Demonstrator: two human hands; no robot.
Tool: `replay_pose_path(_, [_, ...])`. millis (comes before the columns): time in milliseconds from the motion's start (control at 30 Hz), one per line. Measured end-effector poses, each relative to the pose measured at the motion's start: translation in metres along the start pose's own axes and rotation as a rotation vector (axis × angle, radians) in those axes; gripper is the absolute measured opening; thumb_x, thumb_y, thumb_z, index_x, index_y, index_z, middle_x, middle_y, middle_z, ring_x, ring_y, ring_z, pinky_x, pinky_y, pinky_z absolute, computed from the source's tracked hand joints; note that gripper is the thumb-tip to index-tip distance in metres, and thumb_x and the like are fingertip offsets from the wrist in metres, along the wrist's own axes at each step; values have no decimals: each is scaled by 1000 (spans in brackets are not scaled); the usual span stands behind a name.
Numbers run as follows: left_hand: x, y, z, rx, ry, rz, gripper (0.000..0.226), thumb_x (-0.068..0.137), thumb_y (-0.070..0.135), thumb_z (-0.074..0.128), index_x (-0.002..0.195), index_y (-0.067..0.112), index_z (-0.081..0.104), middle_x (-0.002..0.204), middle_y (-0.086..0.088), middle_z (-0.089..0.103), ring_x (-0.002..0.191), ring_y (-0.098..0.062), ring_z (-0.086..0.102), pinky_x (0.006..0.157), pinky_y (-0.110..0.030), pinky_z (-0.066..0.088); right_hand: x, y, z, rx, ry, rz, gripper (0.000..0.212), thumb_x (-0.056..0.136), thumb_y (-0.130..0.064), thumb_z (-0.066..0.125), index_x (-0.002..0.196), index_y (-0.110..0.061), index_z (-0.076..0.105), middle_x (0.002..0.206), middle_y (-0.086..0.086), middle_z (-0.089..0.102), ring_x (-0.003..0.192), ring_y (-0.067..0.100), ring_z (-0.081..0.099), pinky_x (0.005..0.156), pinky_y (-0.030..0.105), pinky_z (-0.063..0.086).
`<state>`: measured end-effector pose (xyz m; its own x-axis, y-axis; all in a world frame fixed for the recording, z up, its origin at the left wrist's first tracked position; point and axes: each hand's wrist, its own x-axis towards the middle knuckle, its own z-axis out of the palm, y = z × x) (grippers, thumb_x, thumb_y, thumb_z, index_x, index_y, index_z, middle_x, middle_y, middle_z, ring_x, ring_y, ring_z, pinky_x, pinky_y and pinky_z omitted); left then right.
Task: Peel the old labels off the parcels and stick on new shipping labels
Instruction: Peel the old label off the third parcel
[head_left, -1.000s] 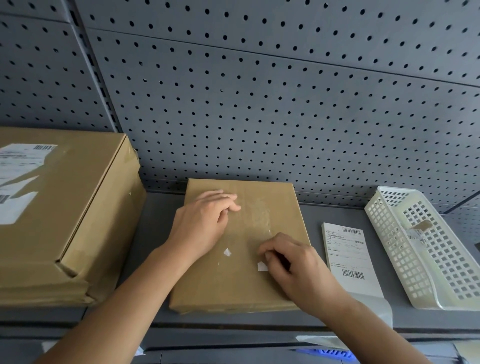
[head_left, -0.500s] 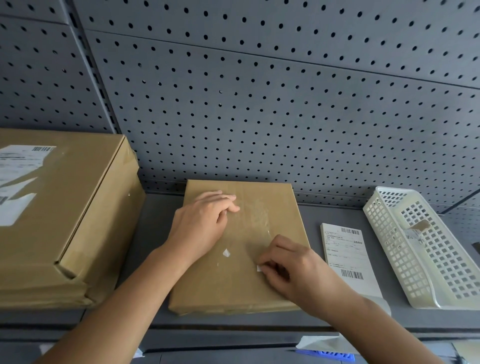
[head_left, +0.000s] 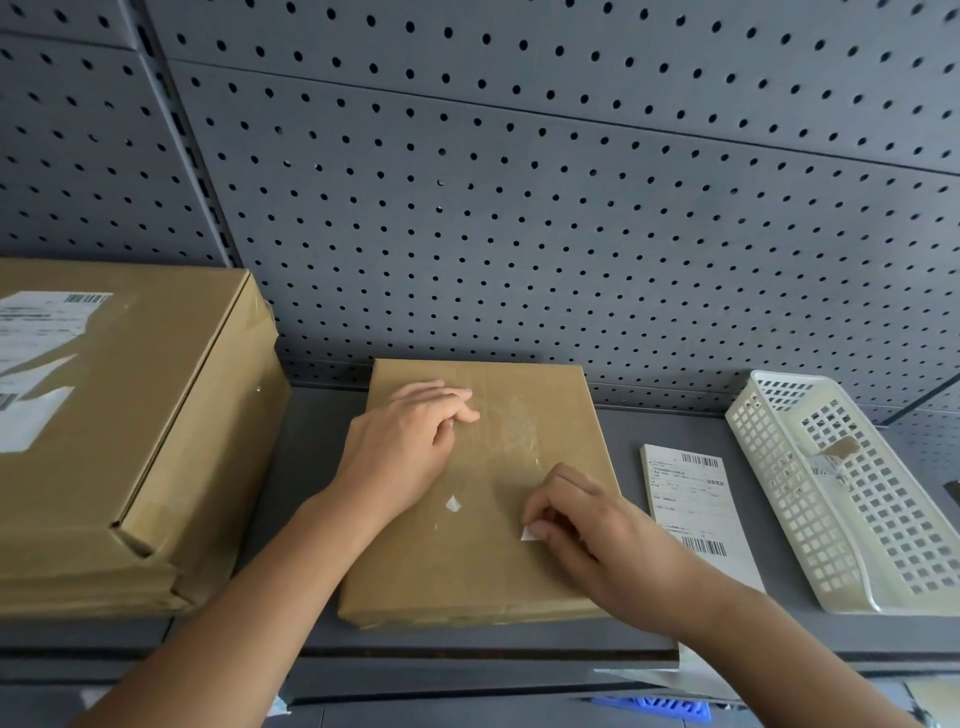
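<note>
Two white label scraps remain on the flat cardboard parcel (head_left: 467, 571), which lies mid-shelf (head_left: 306, 467) betw. the big box (head_left: 156, 415) and the label stack (head_left: 696, 519). R hand (head_left: 597, 535): fingers pinch the near scrap (head_left: 529, 533) at its edge. The other scrap (head_left: 453, 503) sits just left, untouched. L hand (head_left: 405, 447) rests on the parcel's far half, fingers loose, gripping nothing. Scrap prob. thin, light, tears easily: take it by a free corner, pull low and slow. Parcel looks stiff and may slide w/o the L hand's press.
</note>
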<state>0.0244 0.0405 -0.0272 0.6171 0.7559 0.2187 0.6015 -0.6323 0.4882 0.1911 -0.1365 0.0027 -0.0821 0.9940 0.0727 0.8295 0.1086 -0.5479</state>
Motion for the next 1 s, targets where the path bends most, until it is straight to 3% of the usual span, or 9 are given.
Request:
replay_pose_path(100, [0, 0, 0, -6, 2, -5, 35, 97, 15, 50, 107, 41, 70, 130, 35, 56, 132, 13, 37, 82, -20, 44, -1, 3, 5, -25, 20, -20, 16, 98, -25, 60, 114, -24, 63, 102, -18, 48, 82, 0, 52, 77, 8, 39])
replay_pose_path(267, [0, 0, 1, -2, 8, -6, 34, 96, 15, 50, 106, 41, 70, 129, 36, 57, 132, 14, 37, 75, -15, 37, -4, 6, 5, 12, 36, 0, 7, 96, -22, 63, 98, -26, 67, 101, -16, 53, 79, 4, 56, 75, 14, 45])
replay_pose_path(467, [0, 1, 0, -3, 11, -1, 35, 97, 15, 49, 107, 41, 71, 129, 35, 57, 132, 13, 37, 80, -18, 38, -7, 5, -6, 227, 154, 136, 11, 94, -15, 68, 92, -27, 68, 91, -13, 67, 84, 15, 63, 73, 15, 45])
replay_pose_path(667, [0, 0, 0, -16, 7, -9, 35, 97, 16, 48, 108, 41, 70, 131, 35, 56, 133, 13, 36, 88, -23, 41, 29, -16, 14, 152, 139, 14, 4, 91, -20, 71, 90, -17, 69, 86, -11, 64, 78, 10, 58, 70, 12, 43])
replay_pose_path(867, [-1, 0, -1, -22, 1, 8, 35, 97, 15, 49, 109, 40, 70, 133, 32, 56, 133, 11, 37, 89, -18, 37, 58, -23, 32, 42, 100, -27, 6, 92, -24, 69, 88, -19, 68, 88, -12, 57, 72, 6, 52, 68, 12, 40])
replay_pose_path(1000, [0, 0, -1, -29, -4, 0, 35, 97, 16, 48, 110, 40, 70, 133, 32, 56, 134, 11, 36, 87, -16, 34, 59, -20, 37, -41, 132, -43, 4, 91, -22, 69, 90, -19, 70, 92, -11, 57, 73, 8, 56, 69, 28, 52])
